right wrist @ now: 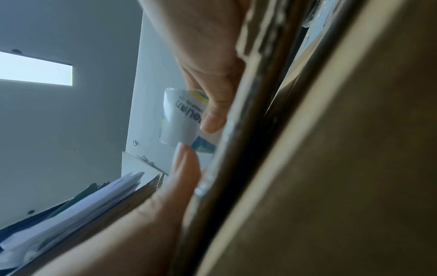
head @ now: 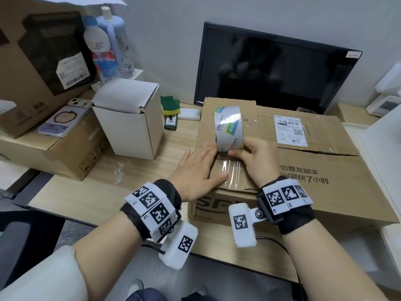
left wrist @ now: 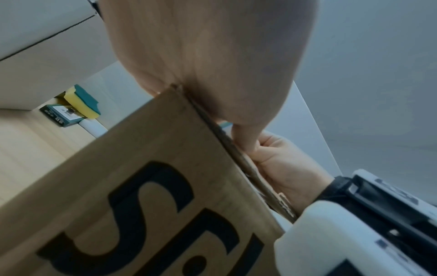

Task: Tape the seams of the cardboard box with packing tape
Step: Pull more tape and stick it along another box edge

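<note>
Now we tape our big cardboard box (head: 321,170).
Our left hand (head: 197,170) lies flat on it; our right hand (head: 258,159) pinches the tape roll (head: 229,129).

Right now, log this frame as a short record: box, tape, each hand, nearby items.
box: brown cardboard box on the desk, clear tape strip laid at its near end
tape roll: tape roll upright on the box top
left hand: left hand flat, pressing the box
right hand: right hand grips the roll
nearby: monitor, white box, sponge
</note>
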Motion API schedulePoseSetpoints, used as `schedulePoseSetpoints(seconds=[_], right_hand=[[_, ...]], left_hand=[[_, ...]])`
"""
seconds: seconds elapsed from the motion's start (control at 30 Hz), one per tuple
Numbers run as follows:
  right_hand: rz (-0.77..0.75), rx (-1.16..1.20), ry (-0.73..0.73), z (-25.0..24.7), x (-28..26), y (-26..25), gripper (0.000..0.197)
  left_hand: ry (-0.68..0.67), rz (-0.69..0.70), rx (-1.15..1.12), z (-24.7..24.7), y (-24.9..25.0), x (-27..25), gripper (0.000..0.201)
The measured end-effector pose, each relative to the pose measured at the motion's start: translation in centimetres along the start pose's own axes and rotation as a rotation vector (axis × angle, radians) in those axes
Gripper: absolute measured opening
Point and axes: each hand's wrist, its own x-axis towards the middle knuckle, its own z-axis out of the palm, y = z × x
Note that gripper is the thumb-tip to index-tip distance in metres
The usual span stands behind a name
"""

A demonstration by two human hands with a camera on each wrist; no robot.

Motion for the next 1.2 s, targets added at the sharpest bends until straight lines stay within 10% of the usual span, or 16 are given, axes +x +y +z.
schedulePoseSetpoints(seconds=[0.2,0.33,0.53,0.93,1.2], right_hand=[[-0.043,-0.027,-0.001,0.3,-0.3,0.3,0.017],[0.256,0.226,-0.229,-1.0,0.4,0.4,0.029],[0.178,0.623,-0.293,-2.7,1.9,-1.4,0.019],[0.138,0.451,0.103,0.6,0.7,-0.1,0.029],[0.213,0.417,0.091,1.3,1.0,1.0,0.023]], left_hand=[[0.003,0.017,-0.056,0.0,-0.2,0.2,0.079],[-0.015,0.009,-0.012,-0.1,0.1,0.0,0.083],[0.040,0.025,-0.060,0.3,-0.3,0.1,0.083],[0.001,0.047,-0.030,0.1,0.0,-0.4,0.070],[-0.062,0.019,-0.011,-0.2,-0.1,-0.1,0.070]])
